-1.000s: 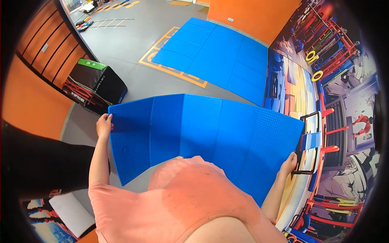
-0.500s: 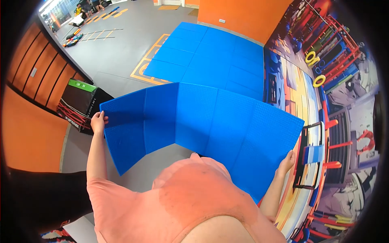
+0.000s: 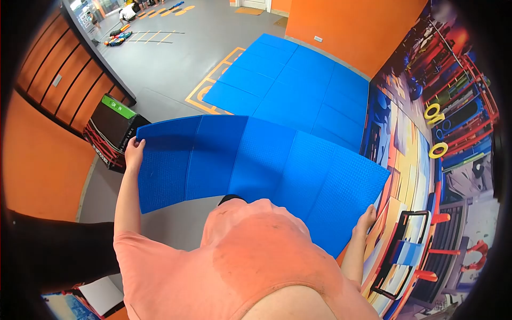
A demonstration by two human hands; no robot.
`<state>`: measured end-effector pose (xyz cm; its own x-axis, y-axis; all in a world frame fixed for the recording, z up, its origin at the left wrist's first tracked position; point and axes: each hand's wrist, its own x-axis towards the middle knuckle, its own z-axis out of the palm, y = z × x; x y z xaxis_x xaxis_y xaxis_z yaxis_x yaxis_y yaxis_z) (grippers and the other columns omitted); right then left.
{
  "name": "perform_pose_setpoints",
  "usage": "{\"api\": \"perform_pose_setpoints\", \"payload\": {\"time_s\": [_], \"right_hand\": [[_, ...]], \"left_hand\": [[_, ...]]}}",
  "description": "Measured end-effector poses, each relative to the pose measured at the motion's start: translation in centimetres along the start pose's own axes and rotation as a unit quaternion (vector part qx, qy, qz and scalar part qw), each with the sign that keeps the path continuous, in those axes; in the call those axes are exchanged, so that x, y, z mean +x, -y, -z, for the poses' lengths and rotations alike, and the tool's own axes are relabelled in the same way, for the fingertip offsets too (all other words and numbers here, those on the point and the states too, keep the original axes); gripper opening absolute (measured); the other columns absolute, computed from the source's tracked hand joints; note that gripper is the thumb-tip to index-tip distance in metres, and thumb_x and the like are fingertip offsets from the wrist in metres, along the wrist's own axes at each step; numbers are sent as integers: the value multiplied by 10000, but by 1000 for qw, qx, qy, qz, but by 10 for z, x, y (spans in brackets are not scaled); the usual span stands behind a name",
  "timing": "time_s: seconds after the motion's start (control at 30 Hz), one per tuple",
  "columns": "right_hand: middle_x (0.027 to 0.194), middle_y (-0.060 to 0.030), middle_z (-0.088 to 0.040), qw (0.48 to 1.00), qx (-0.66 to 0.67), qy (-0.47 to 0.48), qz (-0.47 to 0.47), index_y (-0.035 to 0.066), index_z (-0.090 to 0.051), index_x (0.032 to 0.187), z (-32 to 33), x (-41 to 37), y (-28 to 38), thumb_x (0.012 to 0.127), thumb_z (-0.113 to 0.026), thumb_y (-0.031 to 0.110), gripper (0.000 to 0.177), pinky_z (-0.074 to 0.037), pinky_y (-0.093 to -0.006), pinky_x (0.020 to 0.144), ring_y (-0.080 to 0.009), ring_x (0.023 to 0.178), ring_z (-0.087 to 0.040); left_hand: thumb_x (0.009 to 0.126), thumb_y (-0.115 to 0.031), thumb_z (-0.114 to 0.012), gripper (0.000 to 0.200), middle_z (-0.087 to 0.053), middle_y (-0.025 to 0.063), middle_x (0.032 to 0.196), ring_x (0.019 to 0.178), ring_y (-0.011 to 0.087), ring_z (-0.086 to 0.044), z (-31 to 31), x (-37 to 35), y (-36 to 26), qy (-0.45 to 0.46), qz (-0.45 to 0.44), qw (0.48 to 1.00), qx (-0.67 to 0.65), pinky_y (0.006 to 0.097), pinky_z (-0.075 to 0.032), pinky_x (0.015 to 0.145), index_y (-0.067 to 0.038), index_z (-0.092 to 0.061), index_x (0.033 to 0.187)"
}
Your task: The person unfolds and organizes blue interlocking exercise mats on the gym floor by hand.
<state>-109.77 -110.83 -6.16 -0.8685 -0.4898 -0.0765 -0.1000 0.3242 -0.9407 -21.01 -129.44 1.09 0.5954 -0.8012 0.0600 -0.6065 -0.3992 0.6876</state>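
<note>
A blue folding exercise mat [image 3: 261,160] with several creased panels spans the space in front of my body, bent into a curve. My left hand [image 3: 134,153] grips its left edge near the upper corner, fingers behind the sheet. At the opposite end, my right hand [image 3: 366,218] is closed on the right edge, lower down, with its fingers mostly hidden behind the mat. Beyond it, blue floor mats [image 3: 298,80] lie joined together on the grey floor, against the orange wall and the mural wall.
A black box with a green top label [image 3: 114,125] stands at the left by a slatted panel [image 3: 64,74]. Racks with yellow rings [image 3: 438,150] line the right side. A ladder marking [image 3: 154,37] lies on the far floor, where people are partly visible.
The view has shifted left, so the floor mats appear further right. The held mat's panels have opened into a smoother curve, and its right end has come slightly inward and lower.
</note>
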Motion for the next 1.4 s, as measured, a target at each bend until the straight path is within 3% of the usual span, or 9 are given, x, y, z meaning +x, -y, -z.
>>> {"api": "perform_pose_setpoints", "payload": {"time_s": [0.3,0.37,0.5,0.57,0.77,0.83,1.0,1.07,1.4], "right_hand": [[907,-13,-558,999,2,-29,-31,-11,-620,1034,-48,-20,-22,1095,-461,329,381,-433,-322,807,-129,873,-510],[887,-15,-561,999,-32,22,-35,-15,-611,1011,-53,-19,-39,1093,-459,313,371,-432,-330,788,-137,853,-515],[886,-41,-583,999,-31,0,-36,-21,-606,994,-82,-20,-62,1084,-456,281,349,-447,-357,783,-167,852,-534],[875,-32,-571,995,-95,-11,-40,-19,-620,981,-89,-13,-72,1081,-468,289,358,-444,-343,755,-140,832,-511],[1033,-153,-699,987,-158,4,-20,-31,-655,1125,-99,23,-106,1065,-470,284,371,-495,-408,852,-283,956,-653],[1066,-172,-708,987,-162,0,-17,-25,-655,1133,-101,29,-102,1062,-475,282,363,-502,-422,858,-313,988,-667],[1040,-180,-717,958,-286,-7,-10,27,-649,1105,-93,50,-127,1055,-503,274,291,-516,-464,831,-371,981,-682],[1025,-179,-718,948,-317,6,-9,31,-644,1082,-89,50,-126,1054,-507,271,279,-516,-467,822,-374,963,-684],[1055,-192,-716,951,-307,28,6,48,-648,1123,-91,30,-121,1051,-516,257,258,-514,-474,829,-397,981,-680]], "left_hand": [[912,-359,-737,720,-537,213,1471,1373,319,-517,-65,70,-26,89,-79,992,-41,402,-403,1134,-3,-459,1472],[906,-348,-736,741,-515,238,1489,1392,354,-494,-84,80,-21,97,-133,986,24,412,-399,1140,7,-440,1485],[898,-342,-738,749,-400,254,1568,1362,393,-510,-106,28,-56,264,-195,917,228,418,-422,1126,-39,-425,1507],[901,-348,-739,722,-372,223,1594,1393,381,-479,-121,-6,-57,349,-146,900,219,422,-409,1141,-63,-448,1498],[915,-487,-686,706,-303,204,1634,1428,371,-439,-169,-116,44,486,-109,836,228,446,-368,1173,-87,-512,1470],[904,-534,-676,742,-333,207,1621,1423,374,-446,-166,-153,74,539,-29,810,229,455,-372,1170,-92,-511,1476],[913,-537,-666,722,-557,203,1459,1356,360,-529,-131,-219,111,560,31,788,253,443,-426,1123,-75,-534,1451],[928,-514,-658,675,-609,197,1402,1320,354,-564,-120,-238,136,515,76,827,212,436,-447,1099,-67,-559,1424],[946,-449,-642,631,-610,199,1399,1309,336,-577,-121,-290,129,518,130,822,198,416,-460,1084,-15,-574,1399]]}}
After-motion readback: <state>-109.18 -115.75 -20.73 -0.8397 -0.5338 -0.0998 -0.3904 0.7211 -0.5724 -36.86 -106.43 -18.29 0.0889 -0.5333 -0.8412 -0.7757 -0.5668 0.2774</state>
